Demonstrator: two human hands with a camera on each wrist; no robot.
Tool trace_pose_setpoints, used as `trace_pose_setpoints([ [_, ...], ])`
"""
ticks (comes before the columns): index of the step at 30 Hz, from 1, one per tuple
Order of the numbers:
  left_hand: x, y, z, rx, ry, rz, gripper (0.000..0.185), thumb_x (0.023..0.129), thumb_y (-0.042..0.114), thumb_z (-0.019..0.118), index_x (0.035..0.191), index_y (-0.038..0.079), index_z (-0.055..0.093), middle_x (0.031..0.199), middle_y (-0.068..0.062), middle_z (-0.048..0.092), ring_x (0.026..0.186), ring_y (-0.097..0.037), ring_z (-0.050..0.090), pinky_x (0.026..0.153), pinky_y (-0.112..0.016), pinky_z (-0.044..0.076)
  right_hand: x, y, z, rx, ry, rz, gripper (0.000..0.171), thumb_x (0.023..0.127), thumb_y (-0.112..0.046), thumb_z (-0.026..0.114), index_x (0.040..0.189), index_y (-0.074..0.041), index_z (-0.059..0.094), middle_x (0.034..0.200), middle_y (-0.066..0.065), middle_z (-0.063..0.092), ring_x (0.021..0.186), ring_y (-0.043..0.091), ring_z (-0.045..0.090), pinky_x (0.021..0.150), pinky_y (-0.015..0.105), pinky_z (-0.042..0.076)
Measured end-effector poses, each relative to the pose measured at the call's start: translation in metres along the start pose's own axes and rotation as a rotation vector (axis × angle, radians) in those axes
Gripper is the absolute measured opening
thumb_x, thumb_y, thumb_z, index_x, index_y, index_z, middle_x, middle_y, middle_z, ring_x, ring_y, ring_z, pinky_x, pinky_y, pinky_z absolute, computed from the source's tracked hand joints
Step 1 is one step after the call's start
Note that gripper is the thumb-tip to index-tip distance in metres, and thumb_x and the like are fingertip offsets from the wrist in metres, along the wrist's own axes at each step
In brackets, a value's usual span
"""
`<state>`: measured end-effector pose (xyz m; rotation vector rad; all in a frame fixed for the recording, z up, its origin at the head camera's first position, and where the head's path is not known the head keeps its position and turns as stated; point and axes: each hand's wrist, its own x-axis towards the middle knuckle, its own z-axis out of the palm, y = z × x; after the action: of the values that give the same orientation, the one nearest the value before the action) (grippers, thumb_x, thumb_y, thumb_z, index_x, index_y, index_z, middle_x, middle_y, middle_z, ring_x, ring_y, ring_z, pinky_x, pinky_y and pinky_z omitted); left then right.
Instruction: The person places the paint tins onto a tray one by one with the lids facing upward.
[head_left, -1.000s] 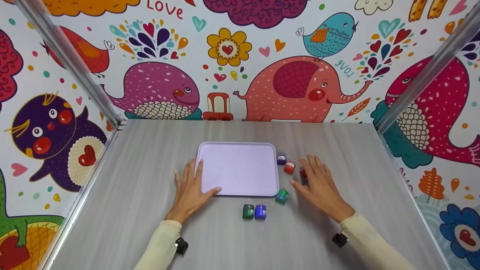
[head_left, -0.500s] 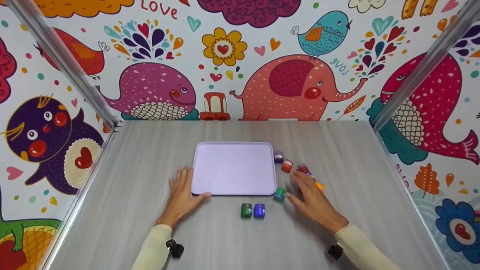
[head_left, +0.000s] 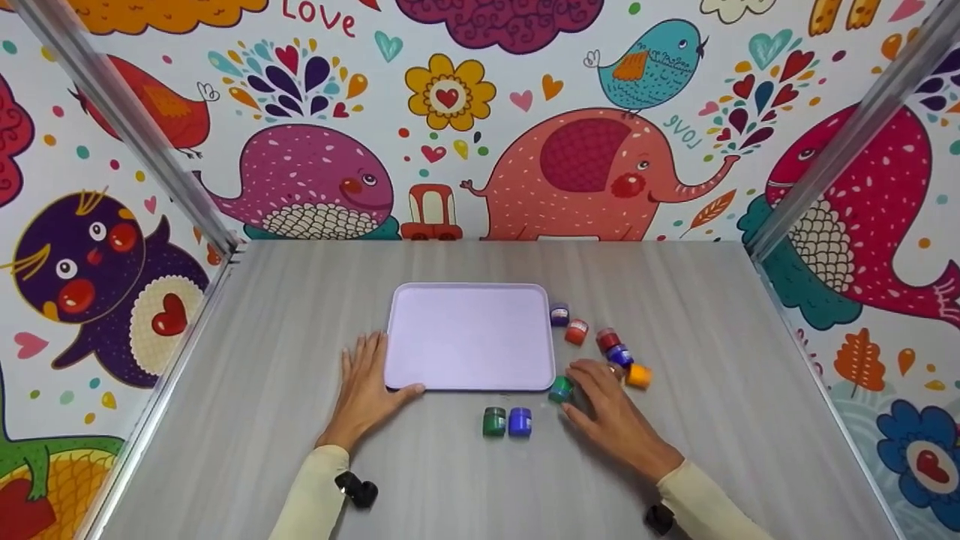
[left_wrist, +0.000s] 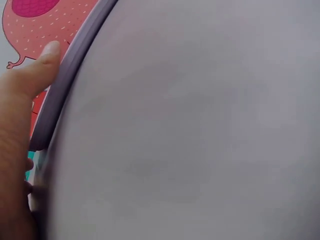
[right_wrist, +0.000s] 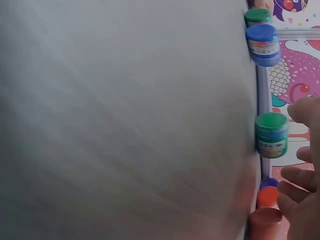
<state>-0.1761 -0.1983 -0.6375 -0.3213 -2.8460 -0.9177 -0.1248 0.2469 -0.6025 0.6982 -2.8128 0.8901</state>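
The person's right hand (head_left: 615,415) hangs by the green jar (head_left: 560,389) at the near right corner of the lavender tray (head_left: 469,337), fingers loose and parted, gripping nothing. I'd call this the reach for that jar; the next move calls for closing thumb and fingers round it without knocking the tray. The left hand (head_left: 365,394) lies along the tray's left edge, fingers extended, thumb at the near corner, clasping nothing. No jar sits in the tray. A dark green jar (head_left: 494,421) and a blue jar (head_left: 520,421) stand together in front; purple, red and orange ones scatter to the right. The lids I can make out are on; the contents look like paint.
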Motion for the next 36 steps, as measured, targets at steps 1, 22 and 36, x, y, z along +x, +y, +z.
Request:
trace_pose_setpoints([
  [1, 0.001, 0.000, 0.000, -0.001, -0.003, 0.000, 0.126, 0.085, 0.067, 0.084, 0.168, -0.010, 0.030, 0.174, -0.032, 0.031, 0.165, -0.056, 0.015, 0.132, -0.072, -0.003, 0.000, 0.001, 0.001, -0.009, 0.003, -0.013, 0.062, 0.099, -0.024, 0.086, 0.153, -0.005, 0.061, 0.158, 0.011, 0.056, 0.146, 0.029, 0.053, 0.123, 0.054, 0.046],
  [22, 0.009, 0.009, 0.009, 0.023, -0.019, -0.002, 0.128, 0.085, 0.074, 0.081, 0.170, -0.007, 0.029, 0.177, -0.027, 0.029, 0.167, -0.052, 0.010, 0.134, -0.067, -0.003, -0.004, 0.024, 0.009, -0.027, 0.064, -0.151, 0.058, 0.094, -0.004, 0.087, 0.147, -0.008, 0.066, 0.149, 0.005, 0.058, 0.138, 0.021, 0.056, 0.126, 0.012, 0.026],
  [36, 0.002, -0.002, 0.003, 0.030, -0.003, -0.019, 0.125, 0.085, 0.072, 0.082, 0.168, -0.008, 0.033, 0.175, -0.027, 0.035, 0.166, -0.052, 0.015, 0.134, -0.070, 0.002, 0.000, 0.016, 0.024, 0.009, 0.112, -0.162, 0.057, 0.094, 0.000, 0.085, 0.147, -0.006, 0.066, 0.140, 0.004, 0.061, 0.131, 0.021, 0.058, 0.124, 0.012, 0.032],
])
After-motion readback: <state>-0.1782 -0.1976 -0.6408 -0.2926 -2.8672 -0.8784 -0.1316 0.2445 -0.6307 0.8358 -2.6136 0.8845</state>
